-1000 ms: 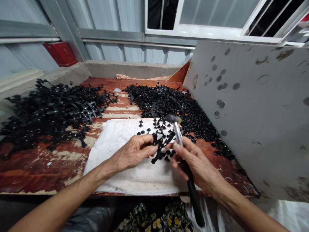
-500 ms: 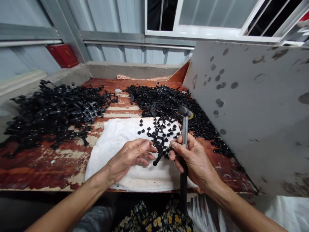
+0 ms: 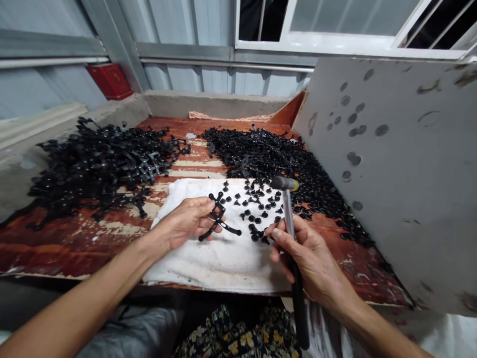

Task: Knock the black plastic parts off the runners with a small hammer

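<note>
My left hand pinches a black jointed lattice piece over the white cloth. Two of its arms spread downward from the fingers. Resting in my right hand is a small hammer with a metal neck, a black-and-yellow head pointing up, and a black handle hanging past the table edge. The thumb and forefinger of that hand are close together beside several small black studs; whether they pinch one I cannot tell. More loose black studs are scattered on the cloth between both hands.
A heap of black lattice pieces covers the table's left side. Another heap of small black parts spreads along the back and right, against a stained grey panel. A red box stands on the ledge at the back left.
My left hand has closed on the lattice piece and moved it left, away from my right hand, which has let go of it. The hammer stays in my right hand.
</note>
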`<state>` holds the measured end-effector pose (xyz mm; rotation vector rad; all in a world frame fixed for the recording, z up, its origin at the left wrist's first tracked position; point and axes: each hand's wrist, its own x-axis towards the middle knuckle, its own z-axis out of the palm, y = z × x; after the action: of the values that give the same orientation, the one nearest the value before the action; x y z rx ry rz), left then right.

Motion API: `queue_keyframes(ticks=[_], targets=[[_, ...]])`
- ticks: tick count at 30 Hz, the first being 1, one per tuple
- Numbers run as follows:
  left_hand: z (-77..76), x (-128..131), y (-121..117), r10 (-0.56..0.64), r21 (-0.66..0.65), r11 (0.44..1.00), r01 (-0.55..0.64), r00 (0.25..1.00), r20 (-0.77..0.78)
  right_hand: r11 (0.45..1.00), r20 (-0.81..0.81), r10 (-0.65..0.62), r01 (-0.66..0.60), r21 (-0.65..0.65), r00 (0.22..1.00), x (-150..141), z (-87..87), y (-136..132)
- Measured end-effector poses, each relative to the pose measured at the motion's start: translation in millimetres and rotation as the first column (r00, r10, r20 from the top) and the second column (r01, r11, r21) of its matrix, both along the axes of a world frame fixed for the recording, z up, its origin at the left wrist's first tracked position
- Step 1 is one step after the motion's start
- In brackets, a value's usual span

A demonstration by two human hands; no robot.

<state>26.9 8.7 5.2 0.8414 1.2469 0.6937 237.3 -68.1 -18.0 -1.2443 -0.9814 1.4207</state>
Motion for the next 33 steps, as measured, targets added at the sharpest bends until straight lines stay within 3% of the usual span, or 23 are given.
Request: queue_keyframes(ticks=[5,13,19,33], targets=[[4.5,-6.6,20.6,-0.099,-0.034,0.995,0.095,0.985,-0.14,0.984,-0.062,-0.169,0.166,-0.059,0.984,17.8,-6.3,-0.6],[-8.9,-3.6,32.6,-0.068,-0.024,0.998,0.065,0.985,-0.158,0.931,-0.101,-0.334,0.312,-0.19,0.937,37.8,-16.8,-0.4],[-16.6,-5.8,34.0,-0.061,0.037,0.997,0.066,0.989,-0.136,0.918,-0.119,-0.349,0.314,-0.242,0.93,44.6,-19.3,0.4],[-18.5,-5.2,38.2,-0.067,0.034,0.997,0.072,0.99,-0.125,0.933,-0.283,-0.332,0.267,-0.243,0.9,57.3,-31.6,19.2]])
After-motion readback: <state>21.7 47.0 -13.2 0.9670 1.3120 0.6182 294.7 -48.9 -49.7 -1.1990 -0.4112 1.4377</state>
